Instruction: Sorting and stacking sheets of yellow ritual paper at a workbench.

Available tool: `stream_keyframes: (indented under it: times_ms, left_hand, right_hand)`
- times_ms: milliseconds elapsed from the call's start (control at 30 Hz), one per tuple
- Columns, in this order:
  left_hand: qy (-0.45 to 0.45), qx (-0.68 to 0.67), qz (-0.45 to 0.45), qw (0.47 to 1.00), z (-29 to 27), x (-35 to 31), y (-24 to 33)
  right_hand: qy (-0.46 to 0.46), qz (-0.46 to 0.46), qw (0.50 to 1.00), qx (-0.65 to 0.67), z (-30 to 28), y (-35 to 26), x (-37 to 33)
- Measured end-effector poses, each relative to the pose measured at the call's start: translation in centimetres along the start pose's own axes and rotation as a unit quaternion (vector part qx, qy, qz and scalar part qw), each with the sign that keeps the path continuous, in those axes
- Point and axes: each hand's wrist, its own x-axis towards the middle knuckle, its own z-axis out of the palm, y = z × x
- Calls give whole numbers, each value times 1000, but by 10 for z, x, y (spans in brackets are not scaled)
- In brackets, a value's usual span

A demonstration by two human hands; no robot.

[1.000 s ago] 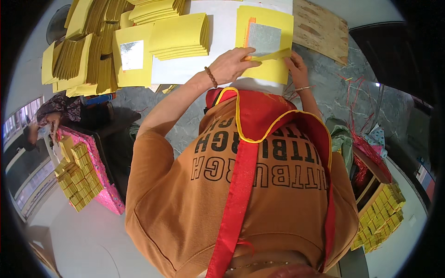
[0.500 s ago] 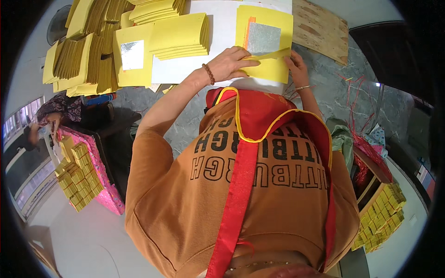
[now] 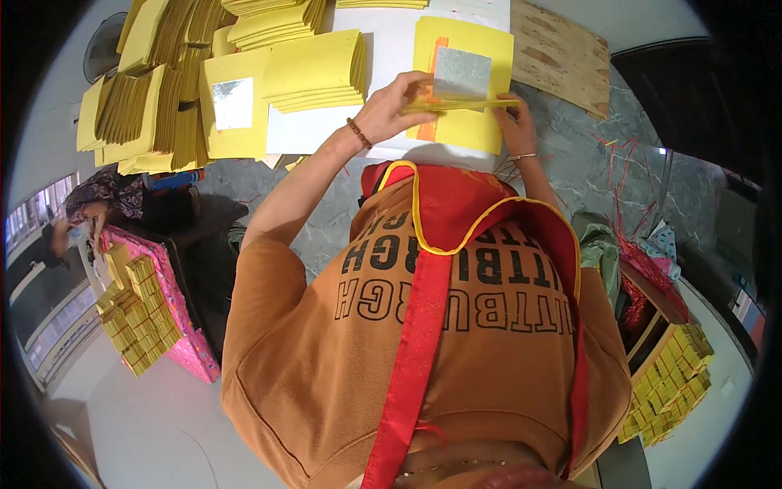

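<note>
A thin bundle of yellow paper (image 3: 464, 104) is held up nearly edge-on between my two hands. My left hand (image 3: 397, 107) grips its left end, fingers above and thumb below. At the right end, the fingers of my right hand (image 3: 516, 124) close on the paper. How many sheets are in it I cannot tell. Directly beneath lies a yellow sheet (image 3: 498, 61) with a silver square (image 3: 463, 72) and an orange strip (image 3: 441, 47) along the square's left side. Whether other sheets lie under it is hidden.
Folded yellow paper stacks (image 3: 314, 69) cover the left of the white table (image 3: 305, 130), beside another silver-squared sheet (image 3: 234, 104). A plywood board (image 3: 562, 53) lies beyond its right edge. Tied yellow bundles stand at lower left (image 3: 140, 314) and right (image 3: 668, 383). Someone's arm (image 3: 96, 216) shows at left.
The paper between my hands has risen from a low slant to a level, edge-on position. My left hand has shifted left and its fingers now curl around the end.
</note>
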Motion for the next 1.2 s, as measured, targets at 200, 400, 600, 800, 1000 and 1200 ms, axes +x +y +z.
stream_keyframes:
  times_ms: [200,400,600,800,1000,1200]
  left_hand:
    - [66,173,116,976,6,9,-29]
    - [68,285,182,939,3,7,-23]
    - [28,206,217,954,10,-32,-23]
    - [111,34,-19,993,29,-39,-7]
    - [121,-93,-192,969,38,-21,-25]
    - [185,-65,-159,968,41,-9,-28]
  right_hand:
    - [8,-5,999,33,-1,11,2]
    - [52,-273,918,-282,-10,-35,-3]
    - [-153,-271,921,-236,-20,-55,-32]
    - [-95,-52,964,-242,-7,-50,-42]
    - [1,47,998,-30,12,-45,-27]
    - [-17,-25,992,-122,16,-55,-15]
